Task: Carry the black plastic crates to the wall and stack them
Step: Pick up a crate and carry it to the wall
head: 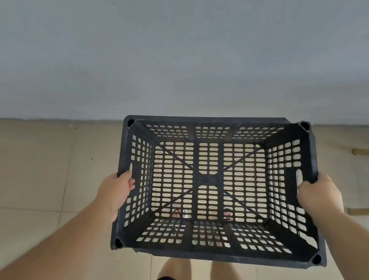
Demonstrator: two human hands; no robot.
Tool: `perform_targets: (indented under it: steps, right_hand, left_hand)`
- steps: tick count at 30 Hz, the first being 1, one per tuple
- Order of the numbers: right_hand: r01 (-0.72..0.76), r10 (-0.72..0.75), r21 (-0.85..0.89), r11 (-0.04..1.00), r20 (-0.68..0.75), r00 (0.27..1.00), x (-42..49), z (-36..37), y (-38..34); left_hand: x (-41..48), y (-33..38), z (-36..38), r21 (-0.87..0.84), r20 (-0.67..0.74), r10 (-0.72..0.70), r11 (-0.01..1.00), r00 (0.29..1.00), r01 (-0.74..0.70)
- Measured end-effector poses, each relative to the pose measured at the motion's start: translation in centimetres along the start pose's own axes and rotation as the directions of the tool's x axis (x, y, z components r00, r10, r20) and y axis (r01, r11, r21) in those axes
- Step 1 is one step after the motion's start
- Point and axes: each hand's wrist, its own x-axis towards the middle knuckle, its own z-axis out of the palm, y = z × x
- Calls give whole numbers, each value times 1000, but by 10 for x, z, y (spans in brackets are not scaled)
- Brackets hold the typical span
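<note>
Two hands grip one black plastic crate [217, 186] by its short sides: the left hand [115, 188] curls over the left rim, the right hand [319, 195] closes at the right handle slot. Held open-side up above the tiled floor [23, 165], it hangs near the grey wall [145, 40].

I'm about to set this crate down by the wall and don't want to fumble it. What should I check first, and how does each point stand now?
1. Left hand grip on the black crate: ok, closed on the short side's rim.
2. Right hand grip: ok, closed at the handle slot.
3. Crate empty: ok, floor shows through.
4. Crate level: not ok, slightly skewed.
5. Wall close ahead: ok.
6. Crates already stacked there: cannot tell, none in view.
</note>
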Motion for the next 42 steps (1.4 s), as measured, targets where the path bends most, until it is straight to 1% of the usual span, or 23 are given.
perform_targets:
  steps: [6, 14, 19, 23, 30, 37, 40, 42]
  right_hand:
    - [0, 1, -12, 1000, 47, 999, 70, 77, 3]
    - [22, -18, -61, 998, 68, 998, 163, 176, 25]
    - [17, -13, -50, 999, 73, 997, 212, 228, 34]
    - [49, -44, -61, 997, 72, 996, 243, 257, 33]
    - [54, -49, -59, 997, 91, 995, 277, 288, 28]
    - [77, -73, -74, 994, 56, 996, 288, 290, 17]
    - [43, -36, -79, 996, 89, 995, 289, 287, 9]
    - [-16, 24, -67, 998, 130, 991, 285, 282, -1]
  left_hand:
    - [88, -14, 55, 42, -11, -10, 999, 1000, 10]
    - [197, -47, 126, 127, 26, -41, 991, 999, 37]
    - [253, -62, 168, 79, 20, -71, 994, 997, 69]
    - [289, -64, 192, 41, 8, -70, 997, 997, 70]
    - [328, -64, 219, -1, -31, -52, 999, 998, 52]
    - [343, -54, 226, 26, -33, 14, 1000, 999, -13]
    - [340, -50, 228, 91, -8, 10, 996, 1000, -9]
    - [333, -44, 225, 201, 18, -5, 980, 1000, 1]
